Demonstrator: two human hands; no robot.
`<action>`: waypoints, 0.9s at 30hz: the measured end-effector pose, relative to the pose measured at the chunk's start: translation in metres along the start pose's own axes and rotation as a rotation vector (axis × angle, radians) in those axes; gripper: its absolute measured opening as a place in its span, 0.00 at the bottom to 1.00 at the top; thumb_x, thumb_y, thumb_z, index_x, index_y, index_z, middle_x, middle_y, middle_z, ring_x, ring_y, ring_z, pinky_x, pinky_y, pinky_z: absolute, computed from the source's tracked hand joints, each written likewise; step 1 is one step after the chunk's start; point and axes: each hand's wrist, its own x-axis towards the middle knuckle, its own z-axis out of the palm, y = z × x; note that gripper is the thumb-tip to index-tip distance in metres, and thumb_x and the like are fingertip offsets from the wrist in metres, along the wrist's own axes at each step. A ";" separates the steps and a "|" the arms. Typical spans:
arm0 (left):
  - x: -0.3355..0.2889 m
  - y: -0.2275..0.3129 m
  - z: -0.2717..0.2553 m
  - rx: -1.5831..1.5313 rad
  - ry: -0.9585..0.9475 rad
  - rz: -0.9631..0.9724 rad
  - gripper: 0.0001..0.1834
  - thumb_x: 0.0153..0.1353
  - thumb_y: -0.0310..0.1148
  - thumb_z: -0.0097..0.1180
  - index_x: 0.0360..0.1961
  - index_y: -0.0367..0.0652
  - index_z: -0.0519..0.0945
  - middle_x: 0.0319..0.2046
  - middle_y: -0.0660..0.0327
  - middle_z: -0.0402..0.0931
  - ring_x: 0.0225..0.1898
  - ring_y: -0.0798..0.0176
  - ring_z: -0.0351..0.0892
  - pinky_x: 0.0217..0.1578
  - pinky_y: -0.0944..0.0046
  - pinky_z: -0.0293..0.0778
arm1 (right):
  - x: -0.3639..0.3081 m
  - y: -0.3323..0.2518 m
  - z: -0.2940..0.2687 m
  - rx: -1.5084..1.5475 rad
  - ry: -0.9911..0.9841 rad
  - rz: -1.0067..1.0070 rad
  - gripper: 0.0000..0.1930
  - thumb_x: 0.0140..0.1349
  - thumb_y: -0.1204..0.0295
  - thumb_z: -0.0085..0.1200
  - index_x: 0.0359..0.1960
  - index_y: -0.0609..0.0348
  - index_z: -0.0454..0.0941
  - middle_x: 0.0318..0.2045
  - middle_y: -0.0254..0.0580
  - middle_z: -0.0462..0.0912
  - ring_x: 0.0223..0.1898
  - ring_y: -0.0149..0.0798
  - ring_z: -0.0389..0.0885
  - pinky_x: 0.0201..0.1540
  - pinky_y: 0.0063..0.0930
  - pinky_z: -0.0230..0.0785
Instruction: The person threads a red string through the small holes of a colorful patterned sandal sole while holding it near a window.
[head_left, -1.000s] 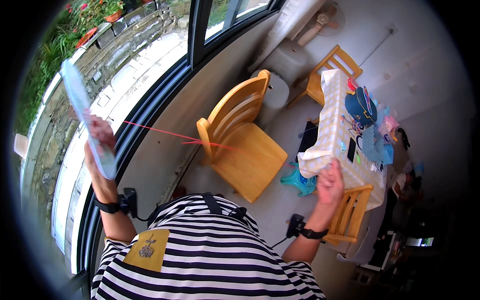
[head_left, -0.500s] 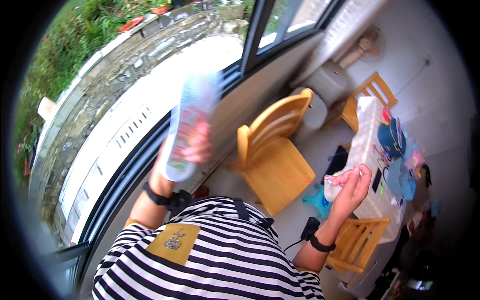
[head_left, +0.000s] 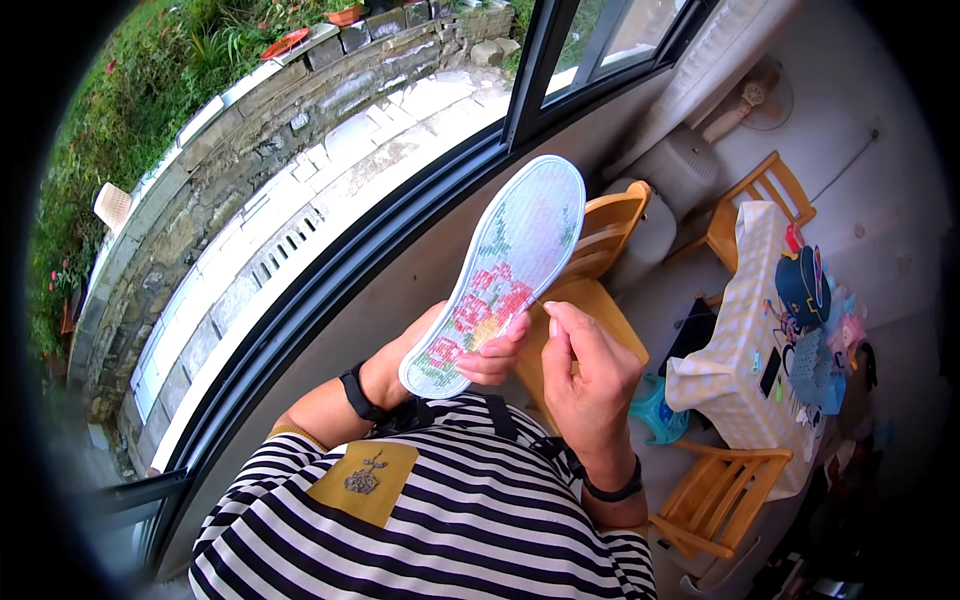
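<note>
An embroidered insole (head_left: 485, 285), pale with a blue-white border and stitched red flowers and green leaves, is held up tilted before my chest. My left hand (head_left: 490, 355) wraps its lower right edge, the fingers over the front and the palm hidden behind. Close to the insole's right edge, my right hand (head_left: 590, 370) is closed in a pinch. A fine strand at its fingertips looks like thread; whether a needle is there is too small to tell.
Beyond the insole stands a wooden chair (head_left: 610, 325). To the right are a table with a checked cloth (head_left: 745, 350), a dark cap (head_left: 803, 285), a second chair (head_left: 720, 495) and a turquoise stool (head_left: 660, 410). A dark window frame (head_left: 370, 215) runs along the left.
My left hand has brought the insole rightward, from beside the window to before my chest. From far right, where a thin red thread trailed from it, my right hand has moved in beside the insole.
</note>
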 end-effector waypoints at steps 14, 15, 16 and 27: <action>0.002 -0.001 0.003 0.014 -0.015 -0.015 0.15 0.68 0.37 0.38 0.38 0.33 0.68 0.23 0.61 0.66 0.13 0.72 0.61 0.15 0.74 0.57 | 0.000 0.000 0.001 0.005 -0.031 0.033 0.11 0.52 0.86 0.52 0.38 0.68 0.75 0.23 0.51 0.77 0.23 0.50 0.79 0.23 0.34 0.69; 0.001 -0.001 0.003 0.016 -0.011 -0.014 0.15 0.68 0.38 0.38 0.38 0.33 0.68 0.22 0.61 0.66 0.13 0.72 0.61 0.14 0.74 0.57 | 0.000 0.000 0.001 0.007 -0.030 0.035 0.11 0.52 0.86 0.52 0.38 0.68 0.75 0.23 0.51 0.77 0.23 0.50 0.79 0.23 0.34 0.69; 0.001 -0.002 0.003 0.018 -0.008 -0.014 0.15 0.69 0.38 0.38 0.38 0.33 0.68 0.22 0.61 0.66 0.13 0.72 0.60 0.14 0.74 0.56 | 0.001 0.000 0.001 0.008 -0.028 0.037 0.11 0.52 0.86 0.53 0.38 0.67 0.76 0.22 0.51 0.77 0.23 0.50 0.79 0.23 0.34 0.69; -0.001 -0.001 0.029 0.394 0.327 0.125 0.10 0.66 0.35 0.50 0.39 0.39 0.78 0.28 0.65 0.78 0.25 0.76 0.75 0.22 0.76 0.70 | 0.002 0.004 -0.013 0.376 -0.185 0.477 0.04 0.57 0.83 0.50 0.33 0.68 0.77 0.17 0.40 0.77 0.17 0.29 0.77 0.20 0.20 0.67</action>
